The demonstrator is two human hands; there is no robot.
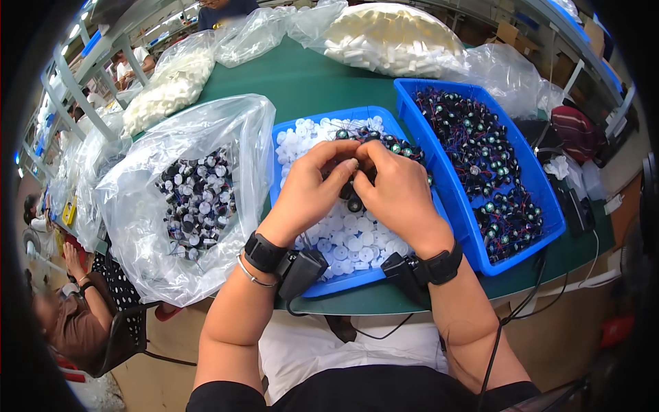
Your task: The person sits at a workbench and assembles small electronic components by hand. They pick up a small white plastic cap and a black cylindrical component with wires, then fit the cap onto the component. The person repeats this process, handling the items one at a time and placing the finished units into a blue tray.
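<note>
My left hand (310, 187) and my right hand (397, 190) meet fingertip to fingertip over a blue tray (341, 284) that holds several white round caps (347, 242). Between the fingers sits a small black cylindrical part (354, 202), mostly hidden by both hands. More of the same dark parts with thin wires lie at the far end of that tray (395, 144). Both wrists carry black bands with small black devices and cables.
A second blue tray (449, 185) on the right is full of black wired parts. On the left an open clear bag (147, 226) holds black-and-white parts. Bags of white pieces (395, 38) lie at the table's far side. Other people sit at left.
</note>
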